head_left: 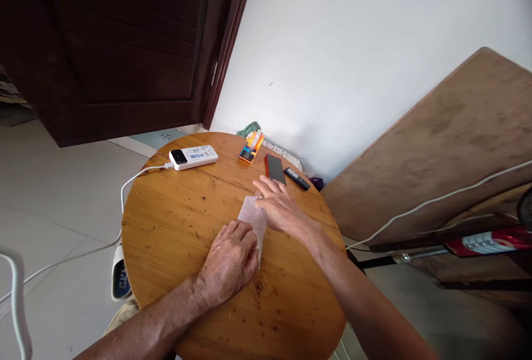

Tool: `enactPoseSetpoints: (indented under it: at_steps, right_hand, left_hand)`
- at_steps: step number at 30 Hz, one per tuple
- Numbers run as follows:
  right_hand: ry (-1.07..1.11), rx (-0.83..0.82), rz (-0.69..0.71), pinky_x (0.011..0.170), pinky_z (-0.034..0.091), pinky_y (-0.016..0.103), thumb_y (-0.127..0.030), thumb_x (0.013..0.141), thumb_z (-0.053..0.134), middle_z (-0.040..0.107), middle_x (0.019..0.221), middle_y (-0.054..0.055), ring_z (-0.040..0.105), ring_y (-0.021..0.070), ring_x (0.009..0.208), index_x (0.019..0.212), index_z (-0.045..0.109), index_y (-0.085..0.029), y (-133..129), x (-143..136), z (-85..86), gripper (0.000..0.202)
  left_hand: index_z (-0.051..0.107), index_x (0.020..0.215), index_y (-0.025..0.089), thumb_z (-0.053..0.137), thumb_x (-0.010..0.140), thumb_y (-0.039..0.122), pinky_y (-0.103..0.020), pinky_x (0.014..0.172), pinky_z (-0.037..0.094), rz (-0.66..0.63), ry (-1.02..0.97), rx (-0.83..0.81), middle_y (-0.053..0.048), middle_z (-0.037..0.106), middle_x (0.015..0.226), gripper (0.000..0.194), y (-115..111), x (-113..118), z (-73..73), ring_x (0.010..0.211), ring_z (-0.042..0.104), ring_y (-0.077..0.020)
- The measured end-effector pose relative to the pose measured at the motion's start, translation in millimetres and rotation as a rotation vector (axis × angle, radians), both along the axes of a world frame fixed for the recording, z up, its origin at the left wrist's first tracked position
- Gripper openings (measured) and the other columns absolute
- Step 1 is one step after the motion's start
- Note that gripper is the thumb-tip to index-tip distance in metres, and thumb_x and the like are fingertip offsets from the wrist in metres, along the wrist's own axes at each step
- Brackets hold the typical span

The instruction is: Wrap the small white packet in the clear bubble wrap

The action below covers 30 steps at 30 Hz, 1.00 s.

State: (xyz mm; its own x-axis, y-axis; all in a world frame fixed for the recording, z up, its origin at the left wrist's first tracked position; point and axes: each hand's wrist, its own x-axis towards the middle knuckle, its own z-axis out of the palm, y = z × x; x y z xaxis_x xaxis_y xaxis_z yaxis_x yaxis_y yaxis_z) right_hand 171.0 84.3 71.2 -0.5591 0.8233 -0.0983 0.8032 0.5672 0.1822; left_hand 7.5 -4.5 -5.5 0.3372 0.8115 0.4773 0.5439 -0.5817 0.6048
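A pale, thin sheet or small bag (251,217) lies flat near the middle of a round wooden table (174,227). My left hand (228,263) rests on its near end with the fingers curled down onto it. My right hand (279,207) lies flat across its far end, fingers spread and pointing left. Both hands press the sheet onto the tabletop. Part of the sheet is hidden under the hands.
At the table's far edge lie a white power bank (193,157) with a white cable (133,178), an orange item (251,148), a dark phone (275,168) and a small black remote (297,178). A wooden board (440,144) leans at the right. A dark door (103,50) stands behind.
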Motion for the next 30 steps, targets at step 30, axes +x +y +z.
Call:
enactPoseSetpoints:
  at_steps: [30]
  right_hand:
    - [0.537, -0.064, -0.056, 0.111, 0.039, 0.047, -0.013, 0.087, 0.051, 0.046, 0.148, 0.010, 0.045, 0.0268, 0.137, 0.093, 0.075, -0.023, -34.8, 58.1, -10.5, 0.027]
  left_hand:
    - [0.059, 0.083, 0.019, 0.055, 0.082, 0.007, -0.039, 0.086, 0.051, 0.025, 0.021, 0.048, -0.006, 0.068, 0.103, 0.012, -1.6, 2.2, -0.5, 0.098, 0.059, -0.0236]
